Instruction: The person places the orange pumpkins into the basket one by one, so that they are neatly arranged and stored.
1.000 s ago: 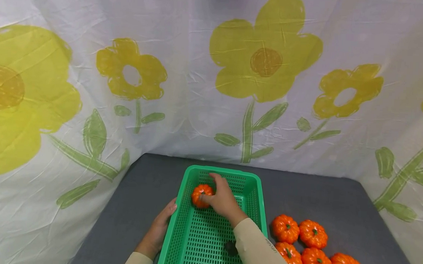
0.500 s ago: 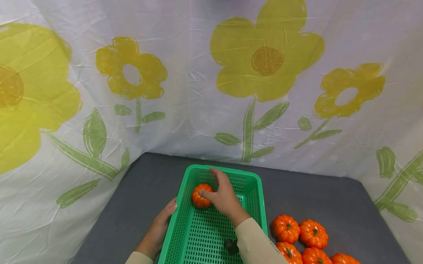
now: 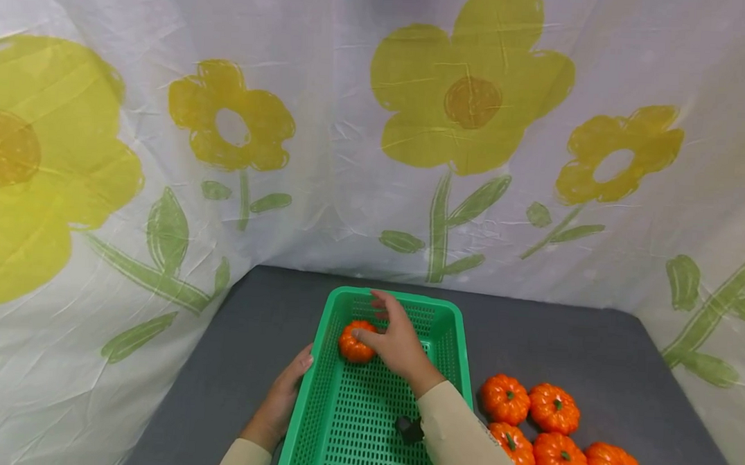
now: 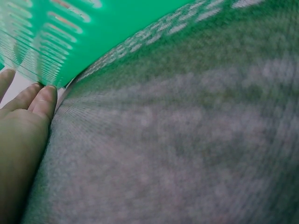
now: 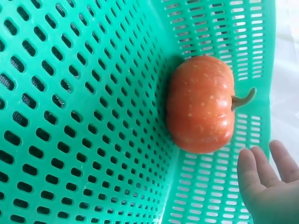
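There is one green basket (image 3: 461,347). One orange pumpkin (image 3: 356,343) sits inside it, near 11 o'clock. Five more pumpkins (image 3: 553,409) lie together on the gray table (image 3: 592,353), at about 4 o'clock from the basket. That makes six pumpkins. Two hands show.

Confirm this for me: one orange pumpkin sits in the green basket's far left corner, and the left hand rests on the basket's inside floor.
Not quite. The pumpkin does sit in the green basket's far left corner, but the left hand rests against the basket's outside left wall, on the grey table. The head and left wrist views show it.
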### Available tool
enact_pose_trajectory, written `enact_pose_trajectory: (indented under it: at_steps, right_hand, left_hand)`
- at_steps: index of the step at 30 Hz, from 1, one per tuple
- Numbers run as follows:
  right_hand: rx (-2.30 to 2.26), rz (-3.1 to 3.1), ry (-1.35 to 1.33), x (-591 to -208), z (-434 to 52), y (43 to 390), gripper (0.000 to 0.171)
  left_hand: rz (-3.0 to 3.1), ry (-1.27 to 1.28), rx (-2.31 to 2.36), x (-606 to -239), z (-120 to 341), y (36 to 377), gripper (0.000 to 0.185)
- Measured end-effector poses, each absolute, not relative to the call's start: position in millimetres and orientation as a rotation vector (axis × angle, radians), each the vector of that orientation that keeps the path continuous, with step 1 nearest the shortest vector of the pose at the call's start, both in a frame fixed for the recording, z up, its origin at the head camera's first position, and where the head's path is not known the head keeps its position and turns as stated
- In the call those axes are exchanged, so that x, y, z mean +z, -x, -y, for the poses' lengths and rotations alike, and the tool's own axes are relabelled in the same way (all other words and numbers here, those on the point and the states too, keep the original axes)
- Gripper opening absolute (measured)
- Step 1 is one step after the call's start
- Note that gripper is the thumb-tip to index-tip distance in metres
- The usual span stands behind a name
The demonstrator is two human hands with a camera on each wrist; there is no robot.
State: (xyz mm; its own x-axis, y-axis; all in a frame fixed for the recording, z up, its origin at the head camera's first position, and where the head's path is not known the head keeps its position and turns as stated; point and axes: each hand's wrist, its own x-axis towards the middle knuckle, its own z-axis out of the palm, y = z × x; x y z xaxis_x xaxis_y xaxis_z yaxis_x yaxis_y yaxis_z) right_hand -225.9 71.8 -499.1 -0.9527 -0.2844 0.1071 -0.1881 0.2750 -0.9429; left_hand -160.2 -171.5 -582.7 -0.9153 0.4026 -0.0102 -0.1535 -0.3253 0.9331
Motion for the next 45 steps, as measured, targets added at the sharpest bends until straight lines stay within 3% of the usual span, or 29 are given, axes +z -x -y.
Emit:
enact_pose_trajectory:
  at_steps: [20, 45]
  right_hand:
    - [-1.839, -2.406, 0.454, -491.3, -77.0, 224.0, 0.063]
    - [-2.079, -2.134, 0.479, -443.5, -129.0, 199.0, 0.058]
  left_hand:
    - [-1.568, -0.301, 2.299, -585.4, 170.8, 162.2, 0.065]
    - [-1.601, -0.231, 2.279, -582.8, 171.1, 158.5, 0.068]
